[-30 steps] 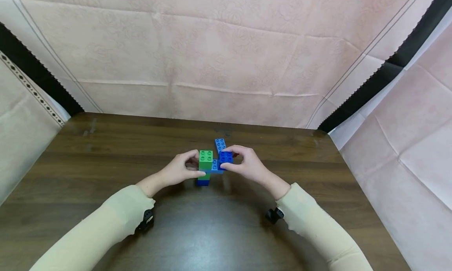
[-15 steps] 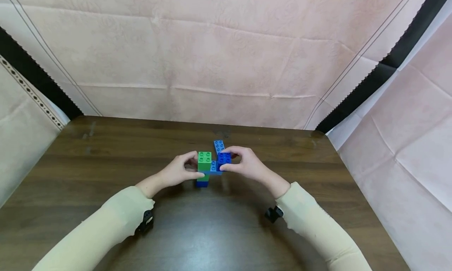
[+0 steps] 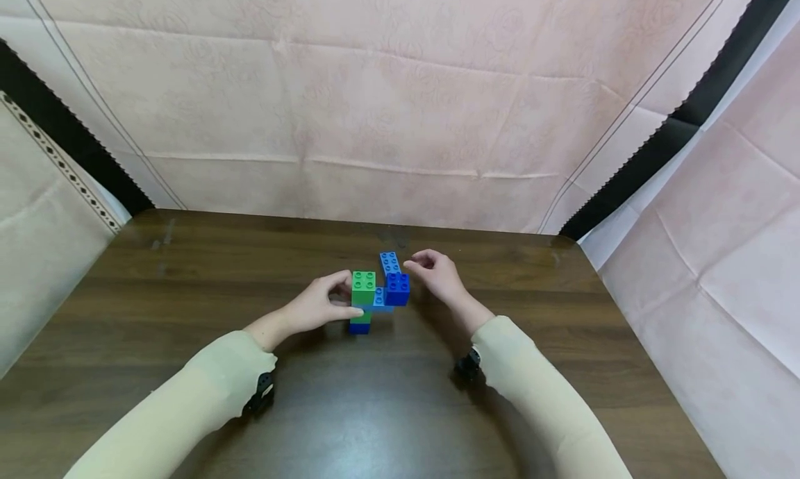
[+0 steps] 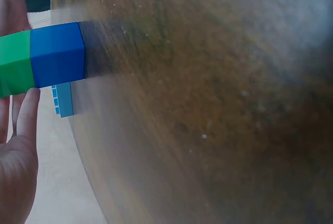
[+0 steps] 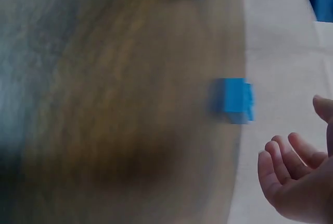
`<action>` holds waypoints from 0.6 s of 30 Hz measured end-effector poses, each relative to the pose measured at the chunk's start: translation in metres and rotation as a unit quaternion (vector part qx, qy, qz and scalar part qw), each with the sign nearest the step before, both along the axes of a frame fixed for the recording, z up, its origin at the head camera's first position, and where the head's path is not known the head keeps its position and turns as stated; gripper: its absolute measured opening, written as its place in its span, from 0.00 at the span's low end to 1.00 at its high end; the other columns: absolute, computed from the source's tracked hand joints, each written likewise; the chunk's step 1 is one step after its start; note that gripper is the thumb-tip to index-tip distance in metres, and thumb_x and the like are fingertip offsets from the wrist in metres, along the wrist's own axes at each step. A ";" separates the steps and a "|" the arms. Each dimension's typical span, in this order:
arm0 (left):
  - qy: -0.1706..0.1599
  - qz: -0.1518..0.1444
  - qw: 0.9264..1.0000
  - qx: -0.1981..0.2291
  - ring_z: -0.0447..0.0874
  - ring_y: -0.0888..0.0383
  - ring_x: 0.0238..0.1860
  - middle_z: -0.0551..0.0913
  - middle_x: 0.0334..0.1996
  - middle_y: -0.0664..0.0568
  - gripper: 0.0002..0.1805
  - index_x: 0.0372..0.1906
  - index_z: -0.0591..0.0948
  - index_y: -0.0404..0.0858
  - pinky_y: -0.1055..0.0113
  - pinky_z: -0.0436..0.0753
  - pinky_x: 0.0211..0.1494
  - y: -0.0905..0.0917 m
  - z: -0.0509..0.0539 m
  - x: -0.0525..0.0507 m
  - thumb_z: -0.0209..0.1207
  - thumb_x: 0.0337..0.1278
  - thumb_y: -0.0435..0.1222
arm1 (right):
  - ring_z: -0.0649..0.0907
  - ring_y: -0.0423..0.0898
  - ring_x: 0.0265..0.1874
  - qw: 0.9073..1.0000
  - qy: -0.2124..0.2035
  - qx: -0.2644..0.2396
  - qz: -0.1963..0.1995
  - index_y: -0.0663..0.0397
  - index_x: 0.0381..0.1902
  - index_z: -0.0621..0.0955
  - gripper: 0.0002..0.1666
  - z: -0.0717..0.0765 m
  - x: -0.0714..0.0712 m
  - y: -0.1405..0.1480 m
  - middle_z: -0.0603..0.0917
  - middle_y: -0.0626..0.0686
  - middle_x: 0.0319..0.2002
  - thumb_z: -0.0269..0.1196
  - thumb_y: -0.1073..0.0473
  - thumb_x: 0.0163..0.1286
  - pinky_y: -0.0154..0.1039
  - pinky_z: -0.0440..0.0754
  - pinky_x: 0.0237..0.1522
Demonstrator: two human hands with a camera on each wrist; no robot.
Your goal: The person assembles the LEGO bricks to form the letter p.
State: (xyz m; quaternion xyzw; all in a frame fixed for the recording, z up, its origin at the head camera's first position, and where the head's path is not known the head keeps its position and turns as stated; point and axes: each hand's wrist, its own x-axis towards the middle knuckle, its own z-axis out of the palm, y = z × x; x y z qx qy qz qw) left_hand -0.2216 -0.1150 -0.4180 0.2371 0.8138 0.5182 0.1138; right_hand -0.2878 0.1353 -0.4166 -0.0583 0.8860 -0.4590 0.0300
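Note:
A built piece of toy building bricks stands mid-table in the head view. Its left column has a green brick (image 3: 364, 288) on top and a dark blue brick (image 3: 359, 329) at the base; the base also shows large in the left wrist view. A light blue brick (image 3: 380, 300) juts right, bearing another dark blue brick (image 3: 397, 291). My left hand (image 3: 312, 305) pinches the column between thumb and fingers. Just right of the piece, my right hand (image 3: 442, 278) holds nothing, its fingers loosely curled. Behind lies a separate light blue brick (image 5: 235, 99), close to the right fingertips in the head view.
The brown wooden table (image 3: 375, 409) ends at a far edge not far behind the bricks. A pale patterned cloth (image 3: 387, 104) rises beyond it. Black wrist cameras (image 3: 262, 392) sit under both sleeves.
My right hand has let go of the dark blue brick and moved right and away toward the back. The dark blue brick stays on the piece. My left hand keeps its grip.

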 end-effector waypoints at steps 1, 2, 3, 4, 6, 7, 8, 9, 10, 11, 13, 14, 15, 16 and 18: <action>0.000 0.001 1.000 -0.001 0.78 0.54 0.45 0.78 0.43 0.46 0.16 0.43 0.72 0.39 0.60 0.81 0.52 0.000 0.000 0.000 0.64 0.54 0.40 | 0.78 0.50 0.42 1.000 -0.006 0.009 0.001 0.59 0.48 0.79 0.23 -0.004 -0.002 -0.002 0.82 0.57 0.42 0.64 0.49 0.62 0.41 0.78 0.48; -0.001 0.002 1.000 -0.003 0.78 0.54 0.45 0.78 0.43 0.46 0.16 0.43 0.72 0.39 0.60 0.81 0.52 0.000 0.000 0.000 0.64 0.54 0.40 | 0.78 0.50 0.43 1.000 -0.011 0.017 0.002 0.59 0.49 0.78 0.24 -0.007 -0.004 -0.005 0.82 0.57 0.43 0.64 0.49 0.62 0.42 0.78 0.49; -0.001 0.002 1.000 -0.004 0.78 0.55 0.45 0.78 0.43 0.46 0.16 0.42 0.72 0.39 0.60 0.81 0.52 0.000 0.001 0.000 0.64 0.53 0.40 | 0.78 0.51 0.43 1.000 -0.016 0.023 0.004 0.59 0.50 0.78 0.24 -0.009 -0.006 -0.007 0.81 0.58 0.43 0.65 0.49 0.61 0.44 0.78 0.51; -0.001 0.003 1.000 -0.004 0.78 0.55 0.45 0.78 0.43 0.46 0.16 0.42 0.72 0.39 0.60 0.81 0.52 0.000 0.001 0.000 0.65 0.53 0.40 | 0.78 0.52 0.43 0.999 -0.018 0.030 0.008 0.60 0.50 0.77 0.24 -0.012 -0.007 -0.010 0.81 0.58 0.43 0.65 0.50 0.61 0.45 0.77 0.51; -0.003 0.005 1.000 -0.004 0.78 0.54 0.45 0.78 0.42 0.46 0.16 0.41 0.72 0.39 0.60 0.81 0.51 0.001 0.001 0.000 0.65 0.53 0.40 | 0.77 0.52 0.43 0.999 -0.027 0.045 0.009 0.60 0.51 0.77 0.23 -0.016 -0.010 -0.015 0.81 0.58 0.43 0.65 0.53 0.61 0.45 0.77 0.52; -0.004 0.005 1.000 -0.005 0.78 0.54 0.45 0.78 0.42 0.46 0.16 0.40 0.72 0.39 0.60 0.82 0.51 0.001 0.001 0.000 0.65 0.52 0.40 | 0.77 0.52 0.43 0.998 -0.030 0.054 0.010 0.60 0.51 0.77 0.23 -0.018 -0.012 -0.017 0.80 0.58 0.43 0.65 0.54 0.61 0.45 0.76 0.52; -0.005 0.005 1.000 -0.005 0.78 0.54 0.45 0.78 0.42 0.46 0.16 0.40 0.72 0.39 0.60 0.82 0.51 0.001 0.002 0.000 0.65 0.52 0.40 | 0.76 0.52 0.43 0.997 -0.033 0.064 0.012 0.60 0.52 0.77 0.24 -0.019 -0.013 -0.020 0.80 0.59 0.43 0.64 0.54 0.61 0.45 0.76 0.52; -0.005 0.005 1.000 -0.005 0.78 0.54 0.45 0.79 0.42 0.46 0.16 0.40 0.71 0.39 0.60 0.82 0.51 0.001 0.002 -0.001 0.65 0.52 0.40 | 0.76 0.52 0.43 0.997 -0.035 0.074 0.015 0.61 0.52 0.76 0.24 -0.020 -0.013 -0.022 0.80 0.59 0.44 0.64 0.54 0.61 0.45 0.76 0.53; -0.006 0.006 1.000 -0.005 0.78 0.54 0.45 0.79 0.42 0.46 0.16 0.40 0.71 0.40 0.60 0.82 0.51 0.001 0.002 -0.001 0.65 0.52 0.40 | 0.77 0.52 0.44 0.996 -0.036 0.084 0.018 0.62 0.53 0.76 0.25 -0.020 -0.014 -0.024 0.80 0.60 0.45 0.64 0.53 0.61 0.45 0.75 0.54; -0.006 0.006 1.000 -0.005 0.78 0.54 0.45 0.79 0.42 0.46 0.16 0.40 0.72 0.40 0.60 0.82 0.51 0.001 0.002 -0.001 0.65 0.52 0.39 | 0.77 0.53 0.45 0.995 -0.038 0.091 0.022 0.62 0.54 0.75 0.27 -0.021 -0.014 -0.027 0.80 0.60 0.46 0.65 0.53 0.60 0.46 0.75 0.55; -0.006 0.005 1.000 -0.004 0.78 0.54 0.45 0.78 0.43 0.46 0.16 0.41 0.72 0.40 0.60 0.82 0.51 0.000 0.001 -0.001 0.65 0.52 0.39 | 0.77 0.54 0.47 0.993 -0.037 0.109 0.027 0.63 0.55 0.74 0.31 -0.021 -0.014 -0.031 0.79 0.61 0.48 0.65 0.49 0.59 0.47 0.75 0.57; -0.006 0.004 1.000 -0.003 0.78 0.54 0.45 0.78 0.43 0.46 0.16 0.41 0.72 0.39 0.60 0.82 0.51 0.000 0.001 -0.001 0.65 0.52 0.40 | 0.77 0.55 0.49 0.992 -0.035 0.118 0.028 0.63 0.56 0.73 0.33 -0.021 -0.013 -0.033 0.79 0.61 0.49 0.65 0.47 0.59 0.48 0.75 0.57; -0.006 0.003 1.000 -0.002 0.78 0.54 0.45 0.78 0.43 0.46 0.16 0.42 0.72 0.39 0.60 0.81 0.52 0.000 0.001 -0.002 0.65 0.53 0.40 | 0.77 0.55 0.50 0.991 -0.033 0.126 0.027 0.63 0.57 0.72 0.35 -0.021 -0.013 -0.035 0.79 0.61 0.50 0.65 0.46 0.59 0.49 0.74 0.58; -0.006 0.003 1.000 -0.002 0.78 0.54 0.45 0.78 0.43 0.46 0.17 0.42 0.72 0.39 0.60 0.81 0.52 0.000 0.000 -0.002 0.65 0.53 0.40 | 0.77 0.55 0.50 0.990 -0.032 0.134 0.025 0.62 0.57 0.72 0.36 -0.021 -0.012 -0.036 0.78 0.61 0.51 0.65 0.46 0.58 0.49 0.75 0.58; -0.008 0.003 1.000 -0.002 0.77 0.54 0.45 0.78 0.43 0.46 0.17 0.43 0.72 0.39 0.60 0.81 0.52 0.000 0.000 -0.001 0.65 0.53 0.40 | 0.77 0.54 0.51 0.987 -0.032 0.156 0.018 0.60 0.58 0.72 0.38 -0.022 -0.012 -0.039 0.78 0.60 0.53 0.65 0.43 0.57 0.50 0.75 0.57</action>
